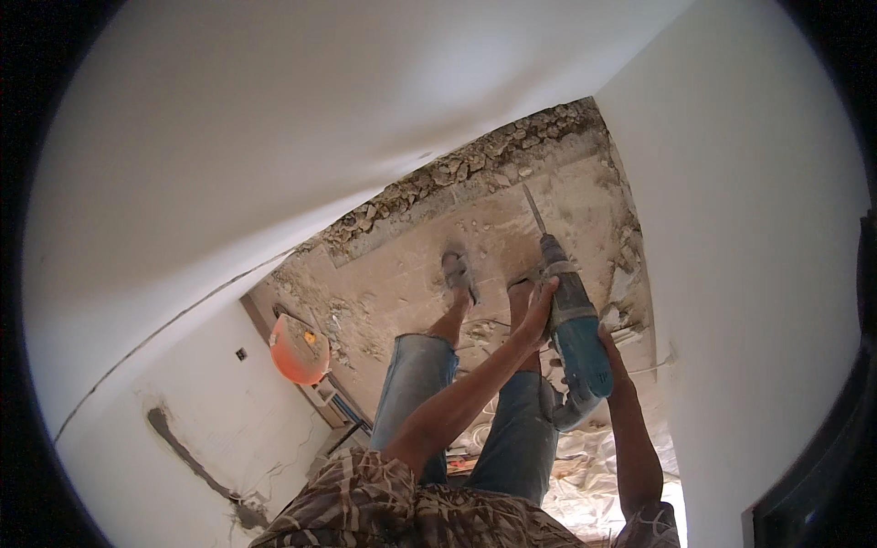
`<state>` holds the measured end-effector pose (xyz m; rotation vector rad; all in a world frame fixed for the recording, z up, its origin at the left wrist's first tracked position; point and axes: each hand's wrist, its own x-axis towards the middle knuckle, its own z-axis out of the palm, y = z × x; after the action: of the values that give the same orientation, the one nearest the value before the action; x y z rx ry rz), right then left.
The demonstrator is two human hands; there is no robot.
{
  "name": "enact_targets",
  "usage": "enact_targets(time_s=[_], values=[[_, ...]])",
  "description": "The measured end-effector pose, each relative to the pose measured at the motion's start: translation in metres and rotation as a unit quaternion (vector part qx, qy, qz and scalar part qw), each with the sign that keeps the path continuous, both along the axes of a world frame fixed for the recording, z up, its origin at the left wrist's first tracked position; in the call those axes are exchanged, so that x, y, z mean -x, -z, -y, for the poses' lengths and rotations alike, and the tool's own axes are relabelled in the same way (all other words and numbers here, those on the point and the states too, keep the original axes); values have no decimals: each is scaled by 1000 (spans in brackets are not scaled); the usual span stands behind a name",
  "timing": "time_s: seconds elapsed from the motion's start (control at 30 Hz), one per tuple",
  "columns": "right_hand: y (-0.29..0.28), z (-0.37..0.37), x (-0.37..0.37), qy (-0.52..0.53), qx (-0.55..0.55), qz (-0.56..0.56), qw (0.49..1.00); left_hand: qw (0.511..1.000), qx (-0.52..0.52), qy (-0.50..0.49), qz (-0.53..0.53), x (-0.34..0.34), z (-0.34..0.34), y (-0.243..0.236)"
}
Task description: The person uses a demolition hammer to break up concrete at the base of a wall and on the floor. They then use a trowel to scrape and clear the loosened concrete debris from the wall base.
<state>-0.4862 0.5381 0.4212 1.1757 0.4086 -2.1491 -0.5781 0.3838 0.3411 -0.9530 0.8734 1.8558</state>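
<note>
A blue and grey rotary hammer [581, 352] with a long thin bit [534, 210] is in both my hands. My left hand [537, 315] is closed on the side of its grey front part. On the right side of the blue body, my right hand [610, 352] holds the machine, its fingers partly hidden behind it. The bit points away from me toward a strip of broken rubble [457, 169] along the wall's foot. Whether its tip touches the floor I cannot tell. The tool's curved rear handle [577, 409] hangs nearest me, with no hand on it.
White walls [740, 183] rise at both sides. Dust and loose chips lie on the floor [411, 283] around my feet. An orange rounded container [300, 352] stands by the left wall, with long bars [347, 406] beside it. Crumpled sheeting [603, 466] lies behind my legs.
</note>
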Motion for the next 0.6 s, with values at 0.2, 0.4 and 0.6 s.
enact_targets(time_s=[0.2,0.4,0.6], values=[[-48,-24,-17,-84,-44,-6,995,987,23,152,-39,-11,11,-25],[-75,-9,-48,-78,-133,-54,987,961,-103,257,19,-11,30,-49],[-80,46,-99,-32,-200,-6,979,887,-33,452,-89,-44,92,-4]])
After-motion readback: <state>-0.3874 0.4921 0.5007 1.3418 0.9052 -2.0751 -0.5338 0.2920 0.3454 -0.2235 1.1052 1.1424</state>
